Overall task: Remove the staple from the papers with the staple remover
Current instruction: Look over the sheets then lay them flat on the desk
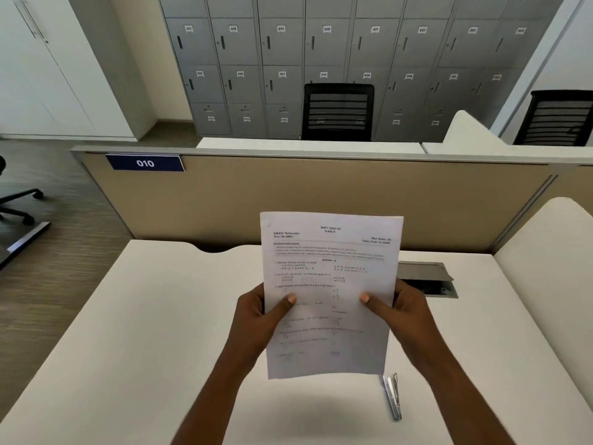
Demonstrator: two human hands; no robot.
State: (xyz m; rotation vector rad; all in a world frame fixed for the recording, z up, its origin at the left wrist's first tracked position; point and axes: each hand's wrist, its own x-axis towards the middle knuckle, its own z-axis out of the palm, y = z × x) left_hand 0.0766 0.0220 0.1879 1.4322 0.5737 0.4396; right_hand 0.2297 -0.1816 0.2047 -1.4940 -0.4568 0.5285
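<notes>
I hold the printed papers (330, 284) upright above the white desk (144, 332), facing me. My left hand (256, 316) grips their left edge with the thumb on the front. On the right edge sits my right hand (404, 313), thumb likewise on the page. A faint mark shows at the top left corner of the papers; I cannot tell whether it is the staple. A slim metal staple remover (392, 396) lies flat on the desk below my right hand, apart from it.
A tan partition (288, 200) with a "010" label (145, 163) closes the desk's far side. An open grey cable hatch (430, 279) sits in the desk behind the papers. A white side panel (552, 258) stands at right. Lockers and office chairs lie beyond.
</notes>
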